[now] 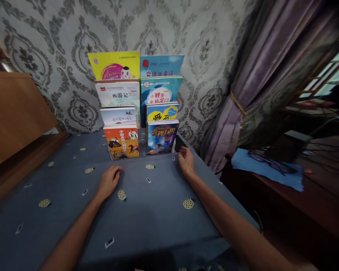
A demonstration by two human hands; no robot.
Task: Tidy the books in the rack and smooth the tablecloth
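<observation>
My left hand [109, 183] rests on the blue tablecloth with its fingers loosely bent and nothing in them. It lies in front of an orange book [122, 142]. To the right of the book stand is my right hand [187, 161], fingers loosely bent and apart, beside a dark flat object [180, 143] whose kind I cannot make out. A clear tiered stand [142, 151] bears two columns of upright books. In the right column a dark blue book [161, 137] stands at the front, below a yellow-and-blue book [158, 112]. A yellow book [113, 62] tops the left column.
The tablecloth [149, 214] has a pineapple pattern. Patterned wallpaper [206, 75] rises behind the books. A wooden board [14, 116] stands at left. On the right hang purple curtains [228, 120]; beyond the table edge, eyeglasses [271, 162] lie on a blue cloth [248, 165].
</observation>
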